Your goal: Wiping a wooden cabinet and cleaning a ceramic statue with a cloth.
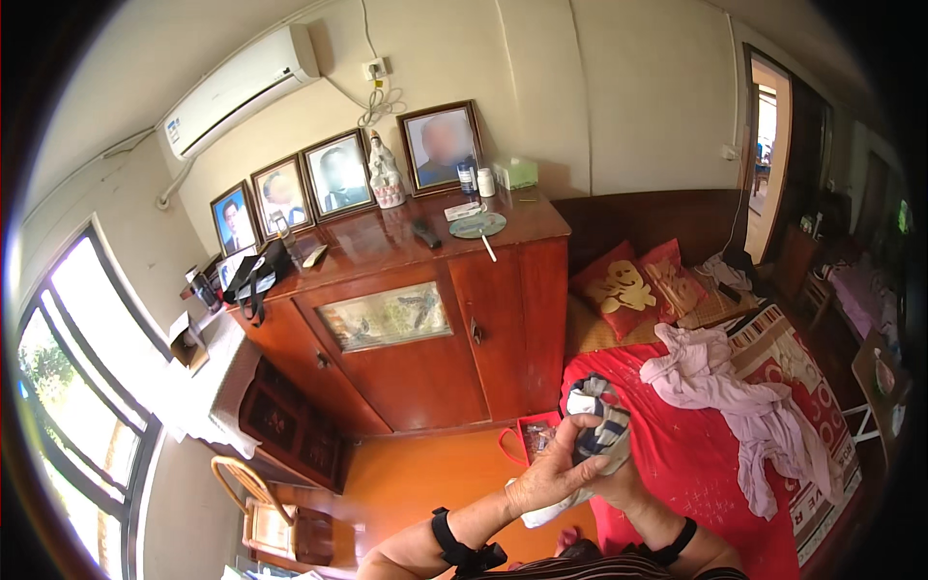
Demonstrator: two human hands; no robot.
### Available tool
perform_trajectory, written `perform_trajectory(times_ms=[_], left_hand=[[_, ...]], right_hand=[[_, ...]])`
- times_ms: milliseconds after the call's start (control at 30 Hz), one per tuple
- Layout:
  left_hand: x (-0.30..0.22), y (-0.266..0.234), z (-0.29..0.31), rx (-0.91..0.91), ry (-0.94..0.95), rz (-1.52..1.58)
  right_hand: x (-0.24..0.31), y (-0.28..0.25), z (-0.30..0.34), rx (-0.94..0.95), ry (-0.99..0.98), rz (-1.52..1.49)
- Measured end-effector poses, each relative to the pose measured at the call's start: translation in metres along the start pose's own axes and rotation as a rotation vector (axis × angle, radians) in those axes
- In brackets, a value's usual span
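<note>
A bunched checked cloth (601, 420) in dark and pale tones, with white parts, is held up in front of me beside the bed. My left hand (559, 472) grips it from the left, thumb and fingers pressed on the folds. From the right, my right hand (623, 486) holds its lower part, its fingers mostly hidden behind the cloth. A white end of fabric (547, 512) hangs below my left hand. What kind of garment this is, I cannot make out.
On the right, the bed's red sheet (667, 483) bears a crumpled pink garment (749, 416) and red cushions (623, 288). A red cabinet (406, 358) stands ahead, with a red basket (537, 435) at its foot. A wooden chair (275, 522) is at lower left.
</note>
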State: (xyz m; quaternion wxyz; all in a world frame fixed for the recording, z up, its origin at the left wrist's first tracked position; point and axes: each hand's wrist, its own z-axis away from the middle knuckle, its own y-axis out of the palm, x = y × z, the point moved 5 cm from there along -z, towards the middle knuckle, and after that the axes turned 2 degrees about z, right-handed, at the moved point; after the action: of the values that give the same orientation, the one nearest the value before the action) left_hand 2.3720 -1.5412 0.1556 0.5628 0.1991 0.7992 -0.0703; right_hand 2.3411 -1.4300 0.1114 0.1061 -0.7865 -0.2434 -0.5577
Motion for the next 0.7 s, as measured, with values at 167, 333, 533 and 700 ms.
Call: perform_trajectory(times_ms=[167, 333, 533, 700], left_hand=[[0.007, -0.084, -0.085, 0.049, -0.078, 0.096], [-0.019, -0.211, -0.188, -0.316, 0.151, -1.094], [0.029, -0.317, -0.283, -0.381, -0.129, -1.683], [0.071, -0.374, -0.311, -0.315, -0.278, -1.746]], right_hand=[[-0.026, -0.051, -0.080, 0.007, 0.004, -0.236], [-0.017, -0.127, -0.193, -0.062, 0.015, -0.111], [-0.026, -0.166, -0.352, -0.094, -0.044, 0.182], [-0.041, -0.177, -0.463, -0.134, -0.085, 0.530]])
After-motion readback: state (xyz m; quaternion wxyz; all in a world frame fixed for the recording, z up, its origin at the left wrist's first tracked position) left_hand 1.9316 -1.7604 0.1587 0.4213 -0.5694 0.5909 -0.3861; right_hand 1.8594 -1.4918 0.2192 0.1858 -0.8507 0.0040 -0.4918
